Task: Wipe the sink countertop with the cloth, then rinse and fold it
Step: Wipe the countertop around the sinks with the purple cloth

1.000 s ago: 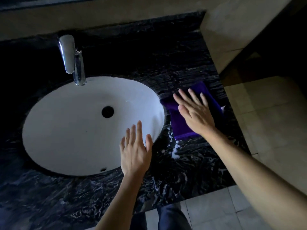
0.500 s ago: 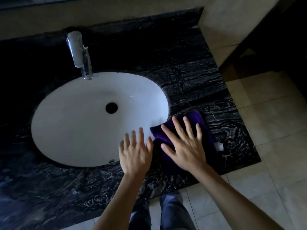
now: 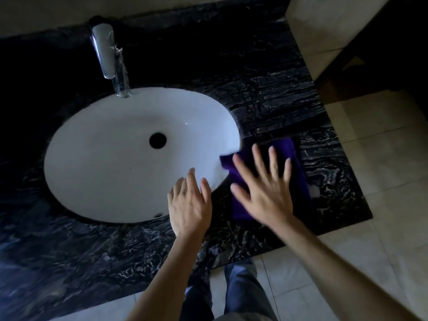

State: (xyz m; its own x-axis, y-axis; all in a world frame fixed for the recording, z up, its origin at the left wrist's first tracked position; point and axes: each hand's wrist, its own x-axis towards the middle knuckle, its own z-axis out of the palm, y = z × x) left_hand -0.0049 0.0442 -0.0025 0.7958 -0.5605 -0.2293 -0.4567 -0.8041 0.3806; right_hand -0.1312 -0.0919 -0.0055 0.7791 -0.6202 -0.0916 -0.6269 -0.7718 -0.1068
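In the head view, my right hand (image 3: 266, 193) lies flat on the purple cloth (image 3: 298, 179), fingers spread wide apart and pressing it down onto the black marble bench (image 3: 278, 107); it is not gripping anything. The cloth sits on the bench just right of the white sink (image 3: 115, 163), its left corner touching or slightly overlapping the sink's rim. Half a second ago the cloth was in nearly the same spot beside the rim; a full second ago it lay farther back toward the bench's right edge, so I have dragged it forward and toward the basin. My hand is blurred now.

My left hand (image 3: 188, 205) is open, fingers loosely together, empty, over the near rim of the sink, just left of the cloth and apart from it. It has kept about that place through the earlier frames. I cannot tell whether it touches the surface.

The chrome faucet (image 3: 108, 54) stands behind the basin, with the drain hole (image 3: 158, 140) dark in the middle. A small white patch (image 3: 313, 193) shows on the bench at the cloth's right edge. My trouser legs (image 3: 240, 288) and pale floor tiles (image 3: 382, 158) show below and to the right.
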